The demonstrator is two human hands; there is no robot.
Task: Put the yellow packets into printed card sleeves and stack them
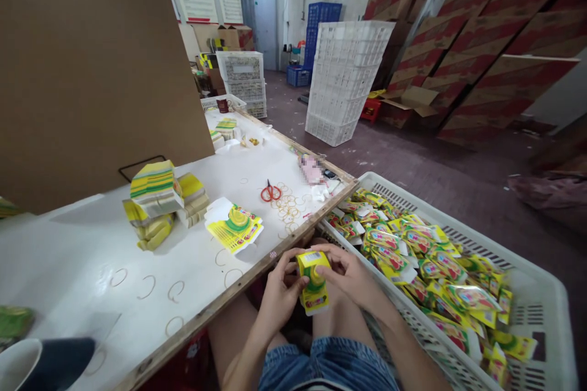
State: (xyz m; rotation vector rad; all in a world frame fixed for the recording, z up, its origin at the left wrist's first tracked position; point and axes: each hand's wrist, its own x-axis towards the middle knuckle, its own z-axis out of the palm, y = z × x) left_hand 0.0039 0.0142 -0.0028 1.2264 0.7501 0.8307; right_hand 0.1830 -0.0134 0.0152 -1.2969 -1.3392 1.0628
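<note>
Above my lap, both hands hold one small yellow and green printed carton (314, 300). My left hand (280, 288) grips its left side, thumb on the front face. On the other side, my right hand (347, 274) is closed on the carton's upper right, with its thumb against the printed front. The far fingers are partly hidden behind it. On the table just beyond lies a fanned pile of flat yellow cartons (235, 227). To my right, a white plastic crate (545, 284) holds many yellow packets (431, 266).
Red-handled scissors (271, 193) and loose rubber bands (290, 206) lie on the white table (202, 281). Bundled carton stacks (156, 195) stand left, before a large cardboard sheet (101, 73). A dark blue cup (64, 361) is near left. Stacked white crates (346, 79) and cardboard boxes (477, 43) stand beyond.
</note>
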